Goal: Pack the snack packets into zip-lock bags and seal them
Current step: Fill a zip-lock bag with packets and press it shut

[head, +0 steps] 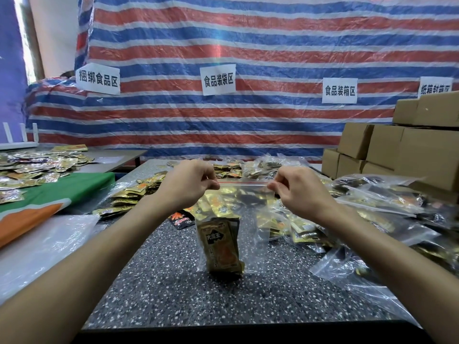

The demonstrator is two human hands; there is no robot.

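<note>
A clear zip-lock bag (pixel 253 234) with a red seal strip hangs upright over the speckled table (pixel 159 289). My left hand (pixel 191 184) pinches the left end of the strip and my right hand (pixel 295 192) pinches the right end, stretching the top edge between them. Gold and black snack packets (pixel 219 247) stand inside the bag, their lower ends touching the table. Loose gold packets (pixel 131 194) lie in a heap behind my left hand.
Filled clear bags (pixel 387 202) pile up on the right, with empty bags (pixel 347 269) nearer me. Cardboard boxes (pixel 402 150) stack at the far right. A green and orange cloth (pixel 49 194) and flat plastic (pixel 39 247) lie left. A striped tarp (pixel 223 45) closes the back.
</note>
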